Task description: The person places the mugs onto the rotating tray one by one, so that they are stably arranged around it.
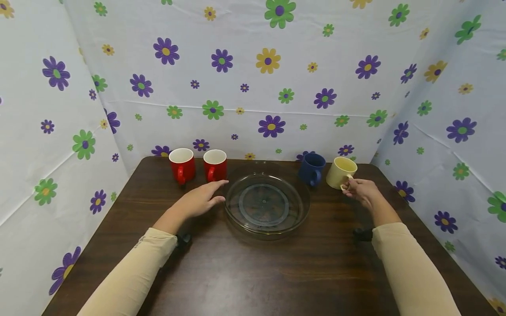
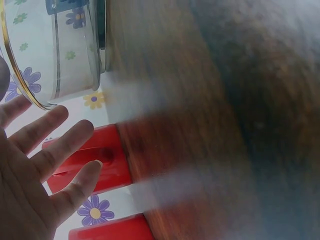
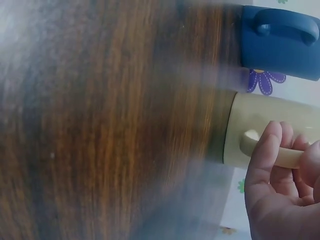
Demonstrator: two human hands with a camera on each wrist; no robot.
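On the right of the table stands a yellow mug [image 1: 339,172], its handle pinched by the fingers of my right hand [image 1: 365,193]. Close to its left is a blue mug [image 1: 311,169], handle toward me. A clear glass dish [image 1: 264,226] with a round base sits mid-table. My left hand [image 1: 199,199] reaches to the dish's left rim with fingers spread and fairly straight; in the left wrist view the fingertips [image 2: 57,116] come right at the rim. Behind that hand stand two red mugs with white insides, the nearer red mug [image 1: 215,166] and the outer red mug [image 1: 183,166].
The dark wooden table [image 1: 253,272] ends at a flowered cloth [image 1: 237,87] that hangs behind it and along both sides. All the mugs stand near the back edge. A dark strap [image 1: 363,235] is on the right wrist.
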